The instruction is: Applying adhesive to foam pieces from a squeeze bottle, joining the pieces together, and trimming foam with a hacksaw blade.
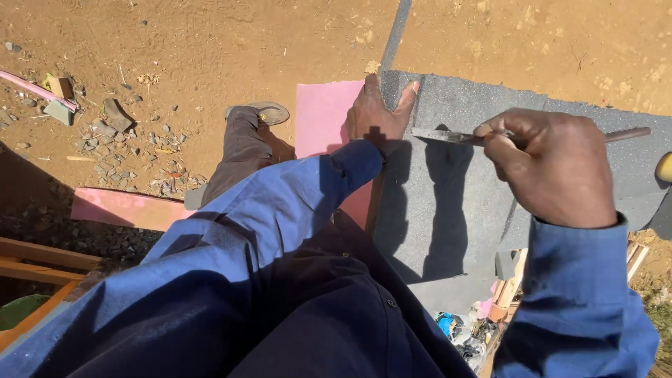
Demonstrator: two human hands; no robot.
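Harsh direct sun, hard dark shadows across grey sheet [455,217], sharp focus throughout.

Outdoor building site: bare dirt [210,42], rubble [105,129], timber offcuts [42,262]

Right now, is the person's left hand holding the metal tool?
No, the left hand lies flat on the grey shingle sheet, while the right hand grips the metal tool.
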